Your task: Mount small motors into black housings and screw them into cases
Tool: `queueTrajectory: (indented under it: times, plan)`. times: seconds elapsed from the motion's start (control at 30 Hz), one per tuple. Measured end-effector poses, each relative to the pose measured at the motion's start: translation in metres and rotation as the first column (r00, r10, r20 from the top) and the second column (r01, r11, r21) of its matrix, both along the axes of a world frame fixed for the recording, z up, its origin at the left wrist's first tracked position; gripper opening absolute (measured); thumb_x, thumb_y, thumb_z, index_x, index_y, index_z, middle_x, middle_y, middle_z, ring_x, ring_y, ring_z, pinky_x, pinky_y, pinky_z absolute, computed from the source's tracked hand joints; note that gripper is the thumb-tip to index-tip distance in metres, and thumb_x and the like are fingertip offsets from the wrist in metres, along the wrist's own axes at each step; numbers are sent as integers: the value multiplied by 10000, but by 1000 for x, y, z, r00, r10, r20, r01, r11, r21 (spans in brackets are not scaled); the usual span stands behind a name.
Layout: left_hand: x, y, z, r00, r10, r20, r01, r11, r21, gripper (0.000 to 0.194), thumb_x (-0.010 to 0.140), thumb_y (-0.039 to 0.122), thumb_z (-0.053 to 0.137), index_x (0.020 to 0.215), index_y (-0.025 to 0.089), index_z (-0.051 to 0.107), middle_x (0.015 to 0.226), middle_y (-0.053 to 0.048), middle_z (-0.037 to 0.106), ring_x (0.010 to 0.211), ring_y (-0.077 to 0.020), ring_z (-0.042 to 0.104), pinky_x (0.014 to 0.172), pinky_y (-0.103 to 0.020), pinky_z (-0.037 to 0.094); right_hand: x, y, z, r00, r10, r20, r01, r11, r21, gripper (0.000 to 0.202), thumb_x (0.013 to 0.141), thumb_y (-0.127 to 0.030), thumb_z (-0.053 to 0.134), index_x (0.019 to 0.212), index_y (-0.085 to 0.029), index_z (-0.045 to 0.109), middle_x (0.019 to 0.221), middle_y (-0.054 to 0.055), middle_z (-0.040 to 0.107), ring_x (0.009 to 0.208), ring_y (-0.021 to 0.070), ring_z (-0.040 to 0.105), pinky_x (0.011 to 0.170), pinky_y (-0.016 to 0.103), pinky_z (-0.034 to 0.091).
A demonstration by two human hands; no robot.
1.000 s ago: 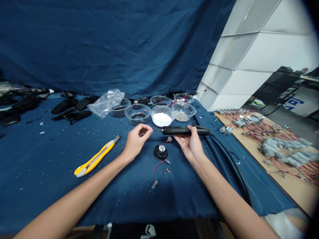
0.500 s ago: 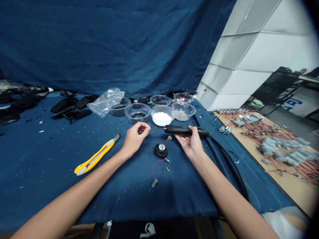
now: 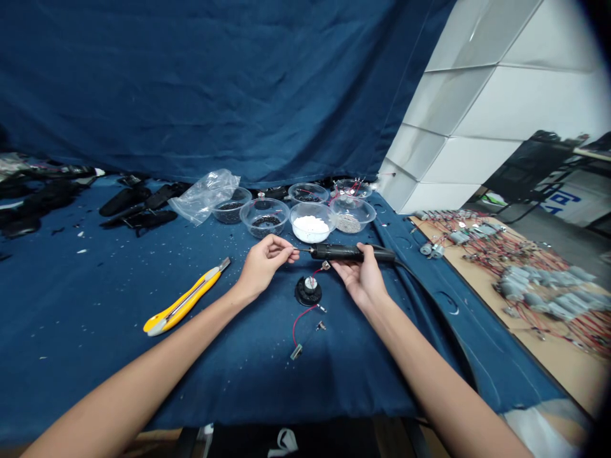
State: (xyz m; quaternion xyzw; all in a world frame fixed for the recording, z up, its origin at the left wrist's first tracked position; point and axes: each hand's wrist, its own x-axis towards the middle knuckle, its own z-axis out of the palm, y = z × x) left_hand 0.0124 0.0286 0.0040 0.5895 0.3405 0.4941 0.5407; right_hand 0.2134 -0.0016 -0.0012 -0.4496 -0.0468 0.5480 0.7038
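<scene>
A black electric screwdriver [image 3: 334, 252] with a cord lies level in my right hand [image 3: 363, 273], its thin bit pointing left. My left hand [image 3: 265, 264] is closed in a pinch at the tip of that bit; whatever sits between the fingertips is too small to make out. Below the tool, a round black part with a small motor [image 3: 310, 286] rests on the blue cloth, red wires attached. A red wire ends at a small metal piece [image 3: 296, 351] nearer to me, and a tiny metal part [image 3: 321, 326] lies beside it.
A yellow utility knife [image 3: 186, 299] lies left of my left forearm. Behind my hands stand several clear bowls, one with white pieces [image 3: 311, 226], and a plastic bag [image 3: 203, 197]. Black casings [image 3: 128, 200] lie far left. Motors with red wires [image 3: 529, 286] cover a board at right.
The screwdriver has shifted slightly left in my right hand. My left fingertips have moved right and now meet the bit's tip, where there was a gap before.
</scene>
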Motion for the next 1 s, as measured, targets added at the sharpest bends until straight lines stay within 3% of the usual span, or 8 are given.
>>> queueTrajectory:
  times: [0.2, 0.37, 0.63, 1.0]
  plan:
    - [1, -2, 0, 1000, 10, -20, -11, 999, -30, 213, 783, 297, 691, 865, 123, 600, 832, -76, 711, 783, -167, 688, 806, -328, 553, -2, -1, 1, 1000, -9, 17, 9, 1000, 19, 132, 880, -287, 540, 880, -157, 524, 741, 75, 672, 725, 205, 699, 678, 338, 608]
    - [4, -5, -1, 995, 21, 94, -13, 996, -86, 240, 809, 319, 668, 920, 119, 597, 894, -103, 720, 837, -198, 701, 830, -367, 563, -3, -2, 3, 999, 20, -26, -19, 1000, 19, 156, 887, -285, 532, 882, -128, 534, 759, 113, 674, 738, 212, 702, 694, 321, 606]
    - [6, -8, 1, 989, 21, 147, -6, 995, -103, 232, 821, 304, 672, 909, 116, 567, 904, -118, 724, 862, -212, 707, 858, -386, 560, -3, -2, 4, 999, 17, -39, -17, 1000, 7, 163, 890, -294, 533, 870, -132, 536, 770, 97, 666, 733, 193, 699, 710, 305, 607]
    - [5, -6, 2, 996, -8, 85, 11, 999, -40, 200, 815, 280, 667, 868, 132, 543, 899, -107, 716, 855, -206, 702, 836, -365, 559, 0, -1, 2, 1000, 6, -4, -6, 1000, 15, 156, 894, -302, 535, 861, -149, 540, 753, 80, 672, 751, 197, 699, 705, 335, 611]
